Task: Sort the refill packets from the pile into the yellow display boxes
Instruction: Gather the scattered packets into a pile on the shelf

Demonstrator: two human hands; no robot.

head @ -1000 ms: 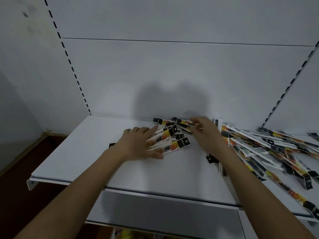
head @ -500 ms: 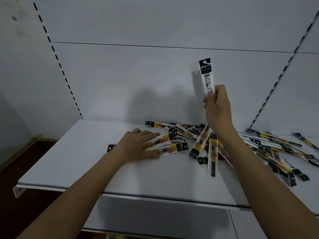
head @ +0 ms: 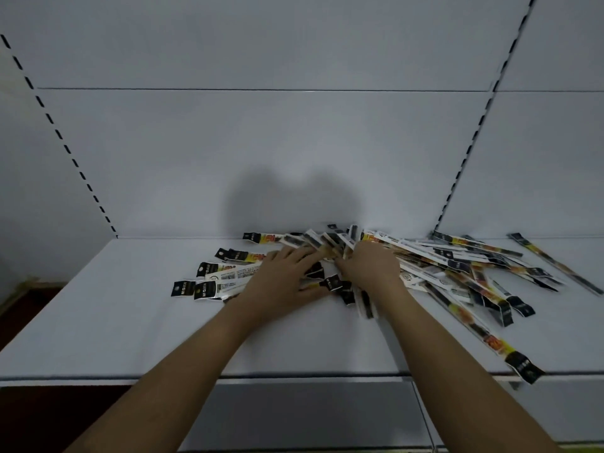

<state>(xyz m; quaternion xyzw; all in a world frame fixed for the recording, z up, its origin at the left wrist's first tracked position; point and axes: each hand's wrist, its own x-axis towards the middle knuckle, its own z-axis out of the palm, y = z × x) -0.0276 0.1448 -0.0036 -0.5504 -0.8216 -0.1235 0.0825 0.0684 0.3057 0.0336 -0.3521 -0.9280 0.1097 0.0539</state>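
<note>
Showing off black header tabs and yellow-orange printed bands on the refill packets (head: 434, 269) piled centre-right, some flipped over to white backs carrying barcode print. Looking plain pale grey-white across the shelf (head: 130, 322) and the back panel (head: 261, 142) up top. Running dashed black slot lines down the uprights (head: 62, 138) at upper left and right. Going dark brown on the floor (head: 19, 308), lower left.
</note>
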